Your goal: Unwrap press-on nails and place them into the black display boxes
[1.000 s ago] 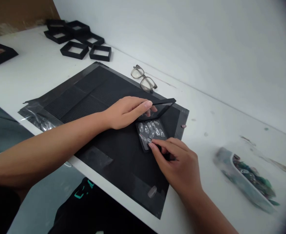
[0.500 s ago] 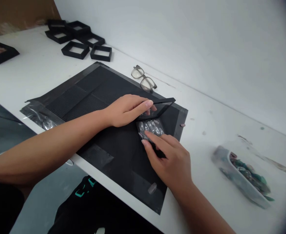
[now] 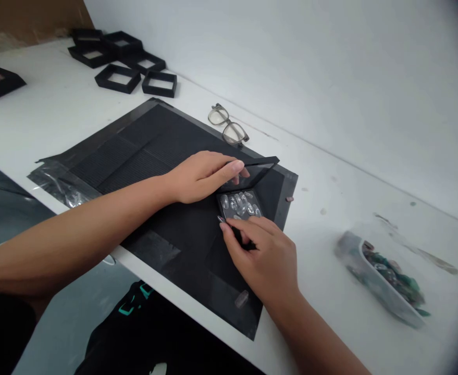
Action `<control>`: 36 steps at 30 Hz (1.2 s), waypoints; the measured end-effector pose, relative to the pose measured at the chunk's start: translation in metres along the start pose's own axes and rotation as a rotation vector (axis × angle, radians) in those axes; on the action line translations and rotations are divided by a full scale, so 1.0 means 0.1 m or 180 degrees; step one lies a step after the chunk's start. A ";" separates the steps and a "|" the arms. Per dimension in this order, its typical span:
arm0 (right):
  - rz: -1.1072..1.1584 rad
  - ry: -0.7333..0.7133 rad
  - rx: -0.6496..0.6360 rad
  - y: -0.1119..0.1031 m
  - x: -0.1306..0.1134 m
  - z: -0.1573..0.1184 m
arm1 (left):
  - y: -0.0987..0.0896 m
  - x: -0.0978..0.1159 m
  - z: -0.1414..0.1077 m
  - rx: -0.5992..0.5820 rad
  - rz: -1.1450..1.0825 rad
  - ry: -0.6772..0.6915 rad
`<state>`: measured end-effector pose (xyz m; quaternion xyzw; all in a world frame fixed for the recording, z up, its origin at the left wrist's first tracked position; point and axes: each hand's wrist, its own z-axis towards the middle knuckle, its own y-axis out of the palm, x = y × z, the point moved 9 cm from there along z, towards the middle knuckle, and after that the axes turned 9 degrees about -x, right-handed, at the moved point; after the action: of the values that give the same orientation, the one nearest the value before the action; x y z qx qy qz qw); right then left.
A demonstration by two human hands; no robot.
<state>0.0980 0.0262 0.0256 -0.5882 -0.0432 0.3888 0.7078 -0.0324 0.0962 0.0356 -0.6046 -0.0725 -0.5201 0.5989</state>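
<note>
On a black mat (image 3: 189, 234) lies a small black case with its clear-windowed lid (image 3: 258, 174) tilted up. Several glossy, nail-shaped pieces (image 3: 239, 203) lie in rows in the case. My left hand (image 3: 207, 177) holds the raised lid, thumb on the near side and fingers behind its window. At the case's near left corner, my right hand (image 3: 265, 250) pinches one small shiny piece (image 3: 221, 219) between thumb and forefinger. That hand hides the case's near right part. A single clear piece (image 3: 242, 299) rests on the mat nearer the front edge.
Eyeglasses (image 3: 227, 124) lie beyond the mat by the wall. Several black frames (image 3: 118, 78) are grouped at the back left, with another black box (image 3: 12, 83) at the far left. A clear container (image 3: 388, 297) of green and dark pieces stands at the right. Crinkled plastic (image 3: 70, 190) covers the mat's left corner.
My right hand has moved slightly left and its thumb and forefinger have closed on a small piece at the case's corner. My left hand still holds the lid. The view has shifted slightly.
</note>
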 end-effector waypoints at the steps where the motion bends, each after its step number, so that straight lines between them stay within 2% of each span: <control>1: 0.0004 0.0066 -0.0004 -0.01 0.01 -0.01 | 0.00 0.01 0.00 -0.0011 0.0013 0.0017; 8: 0.0039 0.0748 -0.0098 -0.07 0.20 -0.05 | 0.00 0.03 0.00 -0.0035 0.0137 0.0072; 11: 0.0025 0.0848 -0.0063 -0.09 0.23 -0.05 | 0.00 0.03 0.00 -0.0038 0.0142 0.0071; 15: 0.0119 0.0762 0.0015 -0.13 0.23 -0.03 | 0.00 0.04 0.00 -0.0040 0.0140 0.0100; 19: 0.0127 0.0590 0.0337 -0.25 0.30 0.00 | 0.00 0.04 0.00 -0.0046 0.0156 0.0083; 23: -0.0099 0.0604 0.0394 -0.27 0.47 0.07 | -0.01 0.03 0.00 -0.0007 0.0335 0.0014; 26: 0.0002 0.0583 0.0476 -0.26 0.56 0.11 | 0.01 0.06 0.00 0.0011 0.0472 0.0091; 30: 0.0220 0.0093 0.0306 -0.19 0.53 0.17 | 0.05 0.08 0.01 -0.0082 0.0608 0.0147; 36: 0.0092 -0.0099 0.0083 -0.12 0.53 0.16 | 0.07 0.09 0.01 -0.0183 0.0635 0.0152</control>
<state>0.1324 0.0706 0.0200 -0.5734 -0.0407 0.4086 0.7090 -0.0225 0.0902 0.0376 -0.6132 0.0173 -0.4740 0.6317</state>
